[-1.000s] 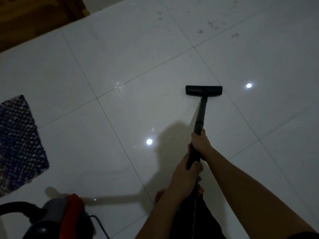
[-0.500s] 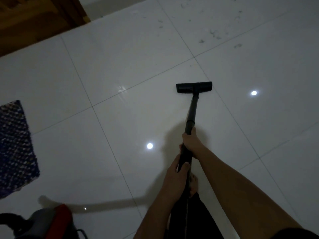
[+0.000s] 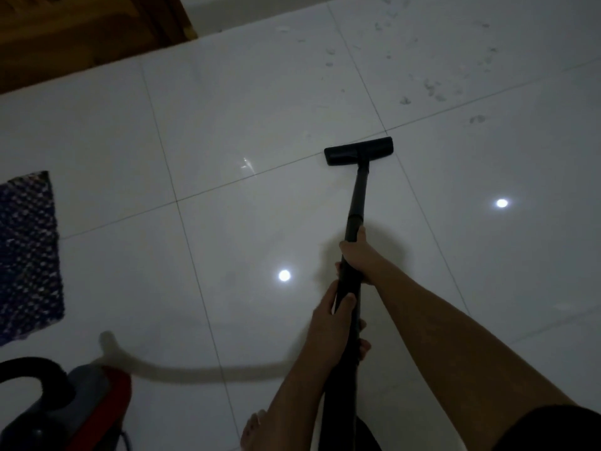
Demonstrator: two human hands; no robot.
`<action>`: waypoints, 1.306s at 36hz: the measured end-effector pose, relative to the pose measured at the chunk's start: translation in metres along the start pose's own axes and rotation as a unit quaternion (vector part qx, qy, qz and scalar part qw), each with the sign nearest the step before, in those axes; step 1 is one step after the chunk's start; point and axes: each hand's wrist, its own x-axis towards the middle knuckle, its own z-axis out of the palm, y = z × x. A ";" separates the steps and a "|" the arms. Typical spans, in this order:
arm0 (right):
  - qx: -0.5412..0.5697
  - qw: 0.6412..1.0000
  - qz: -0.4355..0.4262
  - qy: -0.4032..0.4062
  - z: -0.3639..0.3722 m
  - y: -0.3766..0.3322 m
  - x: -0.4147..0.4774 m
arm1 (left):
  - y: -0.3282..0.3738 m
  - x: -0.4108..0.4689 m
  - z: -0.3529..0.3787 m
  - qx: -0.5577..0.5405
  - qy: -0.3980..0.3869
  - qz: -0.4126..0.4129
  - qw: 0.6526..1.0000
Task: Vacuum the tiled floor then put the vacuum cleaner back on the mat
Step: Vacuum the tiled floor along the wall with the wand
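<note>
Both my hands grip the black vacuum wand (image 3: 359, 193). My right hand (image 3: 357, 255) holds it higher up the tube, my left hand (image 3: 331, 323) lower, nearer my body. The flat black floor nozzle (image 3: 358, 151) rests on the white tiled floor (image 3: 227, 109), across a grout line. The grey and red vacuum cleaner body (image 3: 74, 408) sits at the bottom left, partly cut off. A dark blue woven mat (image 3: 27, 252) lies at the left edge.
Specks of dirt (image 3: 432, 89) are scattered on the tiles beyond the nozzle, towards the upper right. A brown wooden door or cabinet (image 3: 81, 30) fills the top left corner. My bare foot (image 3: 257, 431) shows at the bottom centre. Ceiling lights reflect off the tiles.
The nozzle has been pushed forward, farther from me and closer to the dirt specks. The view has shifted, and the vacuum body has come back into view at the bottom left.
</note>
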 end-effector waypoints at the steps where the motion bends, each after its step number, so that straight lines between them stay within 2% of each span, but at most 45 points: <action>1: -0.001 1.000 0.000 -0.007 0.002 -0.003 0.000 | 0.001 0.000 -0.001 -0.006 0.002 -0.001 1.000; 12: -0.118 0.992 -0.014 -0.035 0.060 -0.020 -0.007 | 0.005 -0.005 -0.039 -0.028 0.059 -0.015 0.998; 21: -0.082 0.995 -0.030 -0.041 0.077 -0.058 0.019 | 0.029 0.028 -0.063 -0.028 0.061 0.001 0.998; 32: -0.063 0.997 -0.026 -0.025 0.099 -0.133 0.058 | 0.095 0.074 -0.090 -0.053 0.044 0.028 0.997; 41: -0.076 0.995 -0.028 -0.053 0.087 -0.187 0.078 | 0.136 0.109 -0.084 -0.066 0.044 0.024 0.997; 47: -0.071 0.995 -0.029 -0.066 0.084 -0.217 0.096 | 0.164 0.130 -0.082 -0.032 0.064 0.064 0.995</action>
